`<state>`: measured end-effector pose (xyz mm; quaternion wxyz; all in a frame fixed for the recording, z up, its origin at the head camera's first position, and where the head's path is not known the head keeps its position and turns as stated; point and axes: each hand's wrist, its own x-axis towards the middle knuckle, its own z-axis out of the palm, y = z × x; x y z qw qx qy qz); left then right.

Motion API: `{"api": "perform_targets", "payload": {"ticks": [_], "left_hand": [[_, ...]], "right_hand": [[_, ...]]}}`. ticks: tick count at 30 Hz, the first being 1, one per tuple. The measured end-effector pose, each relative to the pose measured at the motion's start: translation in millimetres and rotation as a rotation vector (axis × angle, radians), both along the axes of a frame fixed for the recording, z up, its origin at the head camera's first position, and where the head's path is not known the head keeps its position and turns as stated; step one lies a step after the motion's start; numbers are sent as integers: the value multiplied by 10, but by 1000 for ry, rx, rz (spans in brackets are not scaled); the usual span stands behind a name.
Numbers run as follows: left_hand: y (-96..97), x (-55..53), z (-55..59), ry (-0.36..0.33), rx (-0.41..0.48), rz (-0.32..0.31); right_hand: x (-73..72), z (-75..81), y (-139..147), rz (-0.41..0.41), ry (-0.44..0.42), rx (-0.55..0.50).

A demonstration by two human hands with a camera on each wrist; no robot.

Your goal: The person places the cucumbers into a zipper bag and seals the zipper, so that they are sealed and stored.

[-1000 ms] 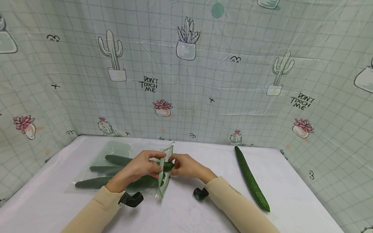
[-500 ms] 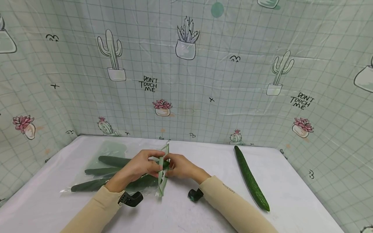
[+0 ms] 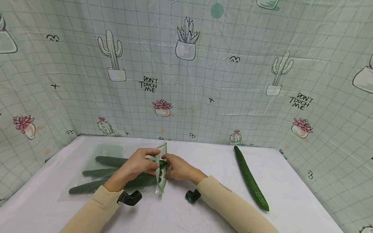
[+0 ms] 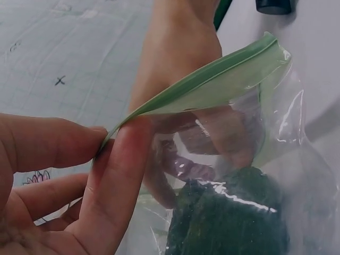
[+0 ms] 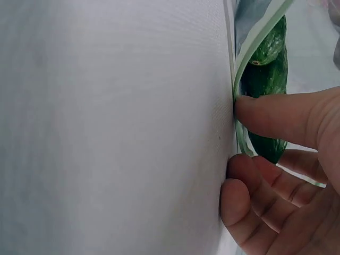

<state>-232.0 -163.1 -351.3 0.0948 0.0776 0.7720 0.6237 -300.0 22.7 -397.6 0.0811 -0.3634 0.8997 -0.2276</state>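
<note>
A clear zip bag (image 3: 116,150) with a pale green rim lies on the left of the table, several cucumbers (image 3: 87,186) inside it. Its mouth faces right and gapes. Between thumb and finger my left hand (image 3: 140,165) pinches the near side of the rim (image 4: 212,77). At the mouth, my right hand (image 3: 179,168) curls its thumb and fingers round the end of one cucumber (image 3: 163,163). In the right wrist view the right thumb (image 5: 281,117) touches the rim, and other fingertips rest on the tabletop; part of that cucumber (image 5: 268,79) is hidden by the thumb.
A loose cucumber (image 3: 250,178) lies slantwise on the right of the white table (image 3: 215,200). A cloth with printed cacti (image 3: 186,81) hangs behind and at both sides. Black wrist cameras (image 3: 132,198) sit at the sleeve cuffs.
The right hand has moved left, and the cucumber end at the mouth has gone left with it. The bag and its cucumbers have slid left. The left hand keeps its pinch.
</note>
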Motion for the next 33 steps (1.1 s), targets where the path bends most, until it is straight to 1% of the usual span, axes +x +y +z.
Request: {"api": "perform_targets", "payload": {"ticks": [5, 11, 17, 25, 28, 33], "left_hand": [[-14, -1, 6, 4, -3, -1], [-13, -4, 0, 4, 2, -8], [-21, 16, 20, 10, -1, -5], [-71, 38, 37, 8, 15, -18], [-102, 45, 37, 6, 19, -25], [-149, 52, 36, 6, 21, -38]], "right_hand": [[-7, 0, -14, -2, -9, -3], [4, 22, -30, -3, 5, 20], [25, 48, -39, 4, -3, 23], [18, 17, -35, -7, -2, 24], [10, 17, -50, -8, 13, 50], [4, 61, -85, 4, 74, 115]]}}
